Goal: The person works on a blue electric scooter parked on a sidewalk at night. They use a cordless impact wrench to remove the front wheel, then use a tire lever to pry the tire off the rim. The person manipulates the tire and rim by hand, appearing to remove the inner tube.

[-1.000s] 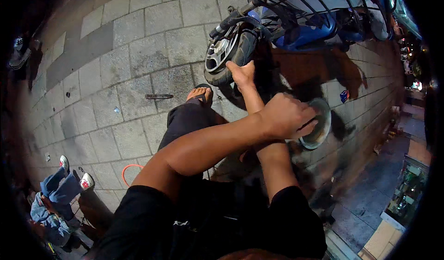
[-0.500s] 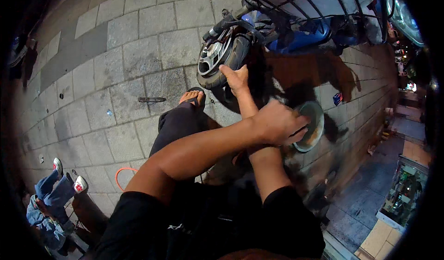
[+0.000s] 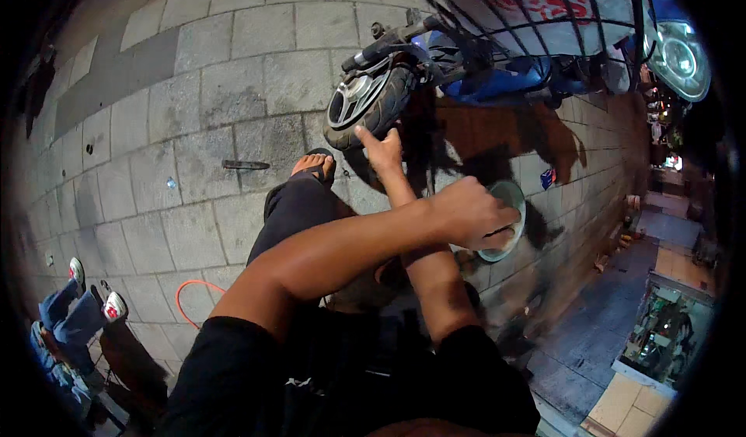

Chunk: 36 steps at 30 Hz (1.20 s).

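My arms cross, the left one on top. My left hand [image 3: 475,215] is closed, its fingers over the near side of a round, pale green bowl [image 3: 519,201] on the paving. A dark sliver shows at its fingers, too small to name. My right hand [image 3: 381,153] grips the lower edge of a small wheel's black tyre [image 3: 385,104], thumb on the near side, the other fingers partly hidden. The wheel has a grey metal rim [image 3: 359,104] and belongs to a blue scooter [image 3: 497,83] that seems to lie on its side.
A black wire basket [image 3: 579,36] with a white bag overhangs the top right. A dark narrow tool [image 3: 245,165] lies left of my sandalled foot [image 3: 315,166]. An orange hose [image 3: 183,293] curves at lower left, near a seated person's legs [image 3: 66,312]. A glass case [image 3: 667,332] stands right.
The whole view has shifted slightly, so most things sit further left. My left hand has come a little lower over the bowl's near side. My right hand stays at the tyre.
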Available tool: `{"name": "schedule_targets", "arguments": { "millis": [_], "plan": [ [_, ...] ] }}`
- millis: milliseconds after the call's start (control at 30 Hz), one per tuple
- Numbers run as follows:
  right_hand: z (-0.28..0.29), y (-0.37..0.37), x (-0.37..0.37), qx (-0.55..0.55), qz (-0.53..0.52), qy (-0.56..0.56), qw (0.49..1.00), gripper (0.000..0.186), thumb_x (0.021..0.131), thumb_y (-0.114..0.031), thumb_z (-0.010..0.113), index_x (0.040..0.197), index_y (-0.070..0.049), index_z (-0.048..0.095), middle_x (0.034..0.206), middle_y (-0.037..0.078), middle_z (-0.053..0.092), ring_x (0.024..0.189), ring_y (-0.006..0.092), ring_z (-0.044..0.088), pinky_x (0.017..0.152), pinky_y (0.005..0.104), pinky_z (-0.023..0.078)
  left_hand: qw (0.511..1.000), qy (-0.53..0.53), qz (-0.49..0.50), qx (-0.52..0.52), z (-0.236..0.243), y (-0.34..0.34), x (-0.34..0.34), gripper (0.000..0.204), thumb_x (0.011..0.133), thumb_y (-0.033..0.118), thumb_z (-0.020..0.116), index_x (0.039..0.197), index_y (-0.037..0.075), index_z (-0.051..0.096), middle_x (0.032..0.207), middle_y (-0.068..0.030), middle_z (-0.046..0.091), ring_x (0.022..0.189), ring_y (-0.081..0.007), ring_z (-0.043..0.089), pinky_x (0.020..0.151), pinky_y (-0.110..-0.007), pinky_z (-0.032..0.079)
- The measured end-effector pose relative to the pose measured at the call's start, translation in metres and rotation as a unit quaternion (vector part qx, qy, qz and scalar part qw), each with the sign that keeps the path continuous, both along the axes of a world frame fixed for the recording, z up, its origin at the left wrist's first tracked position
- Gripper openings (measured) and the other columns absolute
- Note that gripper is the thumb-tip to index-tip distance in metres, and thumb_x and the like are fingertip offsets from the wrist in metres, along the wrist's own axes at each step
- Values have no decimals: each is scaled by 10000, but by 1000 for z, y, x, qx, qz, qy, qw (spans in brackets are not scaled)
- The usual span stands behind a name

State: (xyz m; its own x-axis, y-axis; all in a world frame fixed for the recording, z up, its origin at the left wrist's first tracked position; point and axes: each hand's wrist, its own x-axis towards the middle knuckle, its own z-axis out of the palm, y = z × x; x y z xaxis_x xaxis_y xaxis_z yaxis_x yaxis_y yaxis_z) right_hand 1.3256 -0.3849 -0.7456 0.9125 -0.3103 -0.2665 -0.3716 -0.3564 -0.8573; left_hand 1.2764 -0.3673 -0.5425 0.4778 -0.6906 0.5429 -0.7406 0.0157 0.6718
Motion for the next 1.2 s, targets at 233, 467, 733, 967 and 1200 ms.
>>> {"name": "schedule_targets", "arguments": {
  "millis": [233,467,733,967,1200],
  "plan": [
    [15,10,-1,-32,21,23,999,548,802,-419,887,975,50,662,945,128,721,864,192,640,798,375,533,1000,-15,4,25,1,20,7,356,951,408,618,1128,106,681,801,-105,721,705,-352,700,600,-482,553],
    [-44,-69,-84,-229,172,-139,948,521,912,-386,778,1225,3,630,1158,134,708,1003,217,660,912,375,527,979,-7,-58,197,6,36,19,429,931,499,622,1129,125,697,872,-153,743,813,-378,726,701,-503,580],
    [58,-24,-282,-129,31,174,976,389,869,-251,718,1162,2,683,1047,240,736,1046,418,697,901,491,540,939,-38,-144,310,-31,45,32,474,917,366,686,1304,94,667,1145,-209,717,1054,-412,675,887,-497,538],
    [83,9,-380,-53,-101,26,993,430,930,-366,682,1173,-11,674,1033,263,718,1008,449,687,870,528,533,925,8,-87,371,-89,43,-18,497,939,307,734,1340,44,605,1140,-224,731,1074,-388,709,887,-455,556],
    [212,-39,-423,-66,-245,-222,942,436,949,-464,679,1020,-36,725,812,217,714,796,439,704,735,531,558,894,-53,-205,395,-170,78,-62,411,946,190,750,1313,52,625,1257,-148,706,1124,-297,688,933,-429,560]
  ]
}}
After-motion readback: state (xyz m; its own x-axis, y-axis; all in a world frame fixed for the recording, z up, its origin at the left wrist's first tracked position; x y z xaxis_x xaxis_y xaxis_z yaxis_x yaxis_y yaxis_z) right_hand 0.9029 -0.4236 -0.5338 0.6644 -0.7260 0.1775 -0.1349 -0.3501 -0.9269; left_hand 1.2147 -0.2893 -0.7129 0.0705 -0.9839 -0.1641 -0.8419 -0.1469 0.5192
